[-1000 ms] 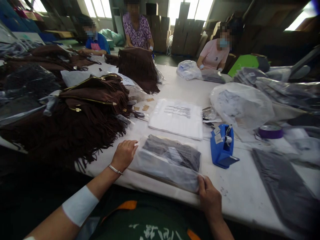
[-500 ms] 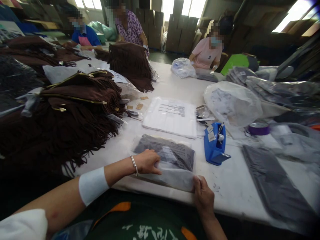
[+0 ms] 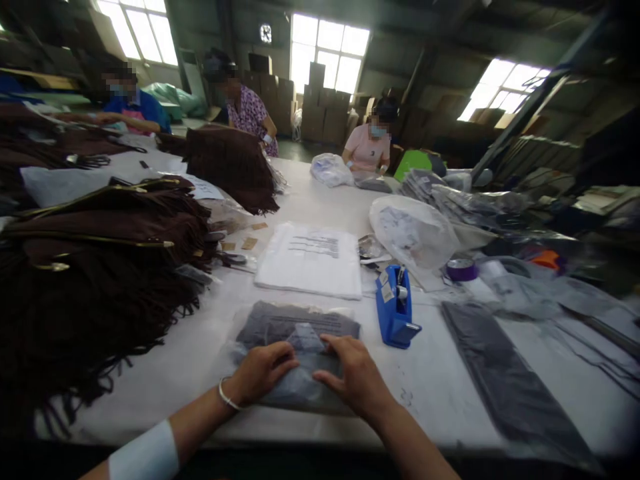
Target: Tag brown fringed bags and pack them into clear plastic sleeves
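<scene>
A dark grey folded item in a clear plastic bag (image 3: 300, 320) lies flat near the table's front edge. On its left part rests my left hand (image 3: 263, 373), thumb and fingers apart, a bracelet at the wrist. My right hand (image 3: 350, 373) is over the bag's right part, thumb spread from the fingers. Between the hands the plastic is folded over. Just behind lies a stack of white printed bags (image 3: 310, 260). To the right of the bag stands a blue tape dispenser (image 3: 393, 307).
Brown fringed bags (image 3: 115, 267) are heaped at the left. A long dark grey packet (image 3: 505, 373) lies at the right, with purple tape (image 3: 461, 269) and loose plastic behind it. Three people work across the table, one in a pink shirt (image 3: 369, 145).
My right hand has moved from the bag's front right corner onto its top. The bag's front part is now folded over. The view has tilted up and shows more of the room.
</scene>
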